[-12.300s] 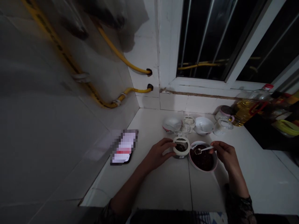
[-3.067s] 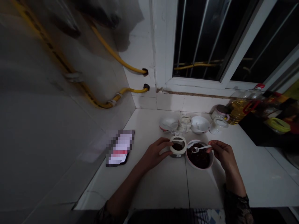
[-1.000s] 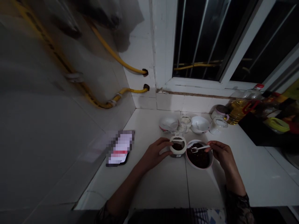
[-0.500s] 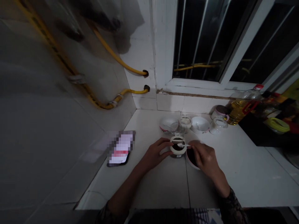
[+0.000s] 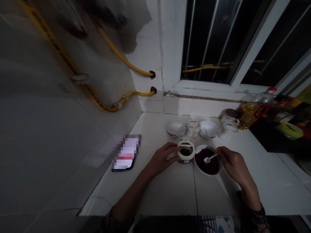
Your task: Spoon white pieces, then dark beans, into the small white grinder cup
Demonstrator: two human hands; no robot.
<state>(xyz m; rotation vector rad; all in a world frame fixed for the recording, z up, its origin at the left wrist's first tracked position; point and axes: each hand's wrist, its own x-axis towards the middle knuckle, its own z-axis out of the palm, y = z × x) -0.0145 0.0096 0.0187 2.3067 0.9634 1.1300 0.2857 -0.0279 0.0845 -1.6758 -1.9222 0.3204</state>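
My left hand grips the left side of a small clear jar with a white rim and dark contents. Its flipped-up lid lies toward the back. Between the fingers of my right hand is the handle of a small white spoon. The spoon's head is over a white bowl of dark reddish-brown stuff, just right of the jar. Whether the spoon touches the contents is hard to tell.
Behind stand a glass bowl, a second small jar, a white bowl and a clear jar. An oil bottle is at the back right, a phone at the left.
My right hand has moved right with the spoon, from over the jar to over the bowl. My left hand stays on the jar.
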